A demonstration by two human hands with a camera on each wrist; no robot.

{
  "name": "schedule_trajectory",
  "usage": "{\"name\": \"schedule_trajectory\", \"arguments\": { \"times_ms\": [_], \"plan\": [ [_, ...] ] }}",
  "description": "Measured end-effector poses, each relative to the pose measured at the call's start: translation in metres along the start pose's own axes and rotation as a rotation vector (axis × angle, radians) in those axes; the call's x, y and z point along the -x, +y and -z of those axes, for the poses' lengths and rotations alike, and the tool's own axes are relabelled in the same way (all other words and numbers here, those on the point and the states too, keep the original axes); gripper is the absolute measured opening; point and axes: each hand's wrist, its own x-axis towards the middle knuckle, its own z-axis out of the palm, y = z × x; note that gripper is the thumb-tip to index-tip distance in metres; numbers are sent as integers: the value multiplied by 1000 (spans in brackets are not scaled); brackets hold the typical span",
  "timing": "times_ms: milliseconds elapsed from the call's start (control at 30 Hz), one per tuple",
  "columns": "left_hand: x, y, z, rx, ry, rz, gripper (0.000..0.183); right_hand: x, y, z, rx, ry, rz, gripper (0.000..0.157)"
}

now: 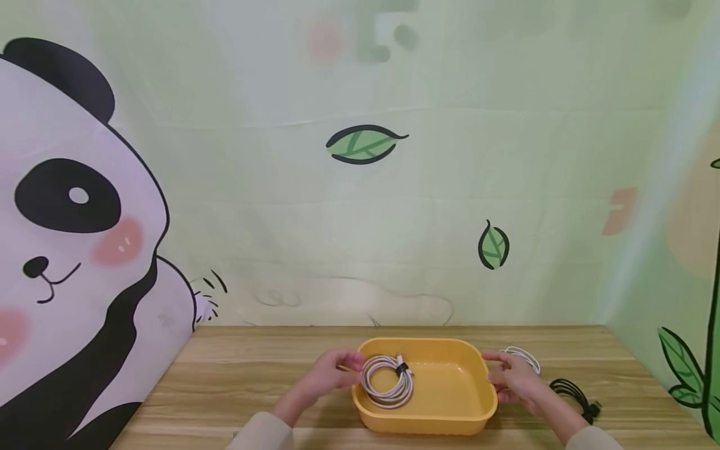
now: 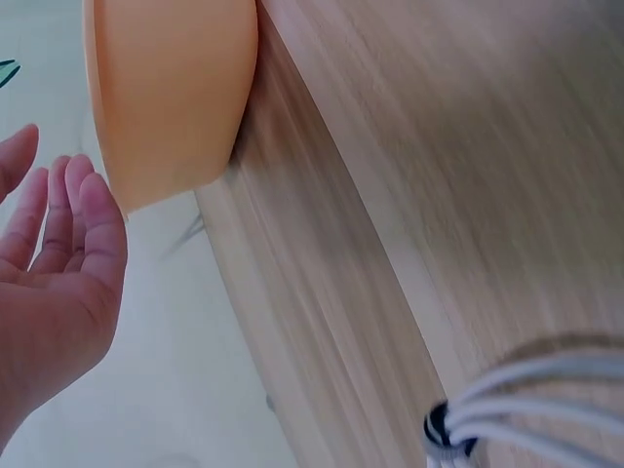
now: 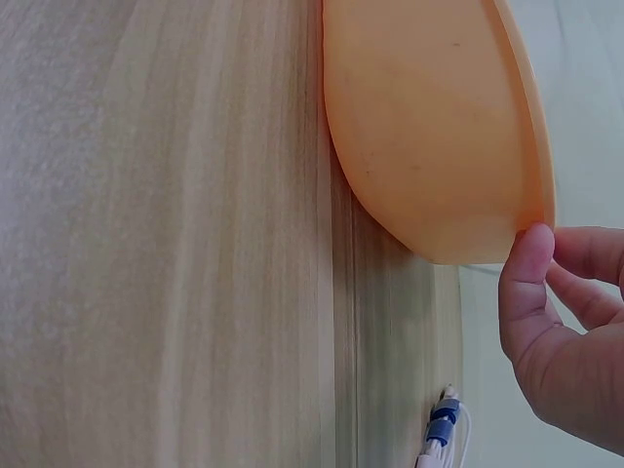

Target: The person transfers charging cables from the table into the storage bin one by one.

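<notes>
A yellow tray (image 1: 424, 425) is seen on the worktop (image 1: 225, 381), at its near side and a little right of the middle. Inside, at the left end, a coil (image 1: 388, 400) of pale cable is laid flat, bound by a black tie (image 1: 402, 369). The rest of the tray floor is left bare.

The right end of the tray is held by the right hand (image 1: 516, 378): the rim is pinched between thumb and fingers. At the left end, the left hand (image 1: 334, 370) is placed close to the rim, its fingers loosely bent and spread from the thumb; whether the rim is touched cannot be told.

Behind the right hand, a white cable (image 1: 523, 356) is partly hidden; a blue tie (image 3: 442, 429) is shown on it in the right wrist view. Farther right and nearer, a black cable (image 1: 570, 390) is partly covered by the right forearm. In the left wrist view, a grey cable (image 2: 546, 375) with a dark tie is glimpsed on the worktop, cut off by the frame edge. The worktop is backed by a green backdrop (image 1: 253, 156), on which a panda (image 1: 67, 194) is printed at left.
</notes>
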Motion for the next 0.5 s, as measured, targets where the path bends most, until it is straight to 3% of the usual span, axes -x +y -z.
{"name": "schedule_trajectory", "arguments": {
  "times_ms": [500],
  "plan": [
    [18, -2, 26, -97, -140, 54, 39, 0, 0, 0, 2, -16, 3, 53]
  ]
}}
